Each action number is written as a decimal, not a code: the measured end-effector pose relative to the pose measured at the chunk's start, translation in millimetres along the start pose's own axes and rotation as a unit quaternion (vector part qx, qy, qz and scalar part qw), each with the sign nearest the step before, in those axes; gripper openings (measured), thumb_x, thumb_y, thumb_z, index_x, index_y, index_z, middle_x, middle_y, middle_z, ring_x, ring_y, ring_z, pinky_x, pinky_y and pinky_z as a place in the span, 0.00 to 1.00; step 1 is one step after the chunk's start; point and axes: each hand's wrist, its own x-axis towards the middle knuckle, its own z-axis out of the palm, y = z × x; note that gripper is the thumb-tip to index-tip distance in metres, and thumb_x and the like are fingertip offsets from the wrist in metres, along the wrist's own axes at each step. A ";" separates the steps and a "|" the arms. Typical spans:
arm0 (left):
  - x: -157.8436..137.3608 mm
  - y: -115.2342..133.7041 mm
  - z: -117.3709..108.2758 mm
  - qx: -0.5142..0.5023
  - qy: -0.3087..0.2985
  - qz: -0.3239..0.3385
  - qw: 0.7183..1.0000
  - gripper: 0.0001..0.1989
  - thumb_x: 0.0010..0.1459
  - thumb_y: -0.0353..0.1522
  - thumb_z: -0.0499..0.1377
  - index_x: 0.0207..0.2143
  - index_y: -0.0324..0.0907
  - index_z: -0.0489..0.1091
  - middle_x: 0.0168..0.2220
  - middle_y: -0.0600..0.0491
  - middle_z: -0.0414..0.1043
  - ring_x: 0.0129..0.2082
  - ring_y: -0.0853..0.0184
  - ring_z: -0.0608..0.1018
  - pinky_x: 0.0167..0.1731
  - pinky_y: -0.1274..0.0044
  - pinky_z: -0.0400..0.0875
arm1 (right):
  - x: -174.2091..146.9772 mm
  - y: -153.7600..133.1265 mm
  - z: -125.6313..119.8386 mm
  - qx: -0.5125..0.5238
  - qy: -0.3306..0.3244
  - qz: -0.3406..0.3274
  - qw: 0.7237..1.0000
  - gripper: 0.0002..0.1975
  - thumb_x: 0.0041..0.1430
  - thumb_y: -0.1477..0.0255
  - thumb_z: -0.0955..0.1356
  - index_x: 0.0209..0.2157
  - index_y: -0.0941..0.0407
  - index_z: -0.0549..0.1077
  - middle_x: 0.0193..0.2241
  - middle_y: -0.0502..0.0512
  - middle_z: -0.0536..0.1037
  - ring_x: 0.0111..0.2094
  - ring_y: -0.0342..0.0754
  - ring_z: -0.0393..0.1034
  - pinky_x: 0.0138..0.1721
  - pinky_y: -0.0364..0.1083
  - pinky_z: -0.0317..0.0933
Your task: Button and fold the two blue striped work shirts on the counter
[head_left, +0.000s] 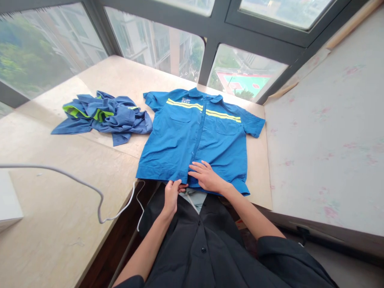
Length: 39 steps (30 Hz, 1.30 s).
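Note:
A blue short-sleeved work shirt (177, 140) with yellow reflective stripes lies spread out, front side up, its collar towards the windows. Its bottom hem hangs at the ledge's near edge. My left hand (172, 196) pinches that hem near the front opening, thumb and fingers closed on the cloth. Flat on the lower front, beside the button placket, rests my right hand (207, 176) with its fingers spread. Left of the shirt, a crumpled blue garment (120, 116) with bright green parts lies in a heap.
The pale ledge (99, 160) runs below the windows. A white cable (81, 183) crosses it at the left and dangles over the edge. A white box (9, 200) stands at the far left. A floral-papered wall (327, 140) bounds the right side.

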 end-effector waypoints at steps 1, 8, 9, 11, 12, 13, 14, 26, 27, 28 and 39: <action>0.2 -0.5 -1.2 -0.001 0.008 0.017 1.000 0.14 0.46 0.38 0.64 0.31 0.40 0.65 0.27 0.54 0.75 0.29 0.65 0.81 0.27 0.78 0.70 | 1.5 -0.8 1.3 0.007 -0.010 -0.002 1.000 0.30 0.53 0.85 0.63 0.58 0.53 0.67 0.61 0.60 0.67 0.65 0.57 0.52 0.64 0.63 0.40; -0.5 5.0 -4.1 0.033 0.038 0.099 0.994 0.14 0.48 0.41 0.63 0.27 0.41 0.65 0.27 0.55 0.72 0.31 0.67 0.77 0.34 0.77 0.70 | 12.3 4.9 -3.6 -0.014 0.036 -0.002 0.999 0.24 0.54 0.84 0.63 0.50 0.52 0.74 0.39 0.56 0.77 0.48 0.53 0.65 0.63 0.61 0.42; -0.3 5.9 -4.0 0.034 0.031 0.098 0.994 0.15 0.48 0.41 0.64 0.26 0.41 0.65 0.27 0.55 0.72 0.31 0.67 0.77 0.34 0.77 0.70 | 11.2 7.0 -5.4 -0.010 0.059 0.003 0.998 0.21 0.54 0.84 0.64 0.46 0.51 0.76 0.37 0.55 0.76 0.46 0.52 0.65 0.62 0.60 0.45; -0.1 7.2 -2.4 0.028 0.006 0.092 0.995 0.16 0.48 0.42 0.65 0.29 0.41 0.66 0.28 0.54 0.73 0.32 0.66 0.77 0.34 0.76 0.71 | 5.9 10.5 -9.0 0.008 0.117 0.027 0.993 0.15 0.56 0.83 0.65 0.38 0.51 0.77 0.35 0.53 0.75 0.44 0.51 0.65 0.60 0.57 0.49; -0.1 7.2 -0.7 0.028 -0.006 0.089 0.996 0.16 0.48 0.42 0.66 0.31 0.41 0.68 0.30 0.54 0.74 0.33 0.66 0.78 0.33 0.76 0.71 | 2.0 11.3 -10.5 0.018 0.146 0.042 0.988 0.14 0.56 0.82 0.65 0.35 0.51 0.77 0.35 0.53 0.75 0.43 0.51 0.65 0.59 0.56 0.50; -0.3 7.0 1.6 0.033 -0.013 0.087 0.996 0.18 0.46 0.42 0.67 0.34 0.40 0.69 0.31 0.53 0.75 0.33 0.66 0.78 0.32 0.77 0.71 | -2.3 11.2 -11.8 0.026 0.172 0.056 0.983 0.13 0.56 0.82 0.65 0.34 0.51 0.76 0.36 0.53 0.76 0.44 0.51 0.65 0.58 0.56 0.52; -0.5 6.3 4.3 0.042 -0.014 0.087 0.995 0.20 0.45 0.41 0.69 0.36 0.40 0.70 0.32 0.53 0.76 0.32 0.66 0.78 0.31 0.77 0.71 | -6.7 10.2 -12.7 0.033 0.192 0.067 0.979 0.13 0.57 0.82 0.65 0.35 0.51 0.76 0.37 0.53 0.76 0.45 0.51 0.65 0.57 0.56 0.53; -4.4 12.1 19.9 0.162 -0.065 0.168 0.970 0.14 0.51 0.40 0.66 0.32 0.37 0.78 0.31 0.50 0.80 0.33 0.63 0.79 0.37 0.75 0.72 | -24.1 -10.3 -7.0 0.047 0.187 0.050 0.980 0.16 0.65 0.72 0.66 0.53 0.48 0.73 0.53 0.56 0.75 0.58 0.54 0.63 0.60 0.58 0.51; -4.1 13.1 20.3 0.162 -0.063 0.170 0.970 0.14 0.51 0.40 0.66 0.32 0.37 0.78 0.32 0.49 0.80 0.34 0.62 0.79 0.38 0.75 0.72 | -21.6 -10.8 -6.3 0.046 0.183 0.044 0.981 0.16 0.65 0.73 0.65 0.52 0.48 0.73 0.51 0.55 0.76 0.57 0.54 0.63 0.60 0.57 0.50; -3.7 13.7 20.8 0.161 -0.054 0.169 0.971 0.15 0.50 0.41 0.66 0.32 0.37 0.78 0.31 0.49 0.80 0.34 0.62 0.79 0.37 0.75 0.73 | -19.2 -10.9 -5.8 0.047 0.183 0.038 0.981 0.15 0.65 0.74 0.65 0.51 0.47 0.74 0.47 0.54 0.78 0.55 0.52 0.65 0.60 0.57 0.50; -8.2 7.8 17.0 0.177 0.014 0.189 0.966 0.15 0.49 0.39 0.67 0.33 0.36 0.78 0.31 0.49 0.80 0.31 0.63 0.79 0.35 0.75 0.73 | -23.7 -10.5 -7.1 0.105 0.314 0.052 0.942 0.06 0.64 0.75 0.67 0.39 0.51 0.75 0.41 0.53 0.81 0.42 0.50 0.72 0.46 0.53 0.62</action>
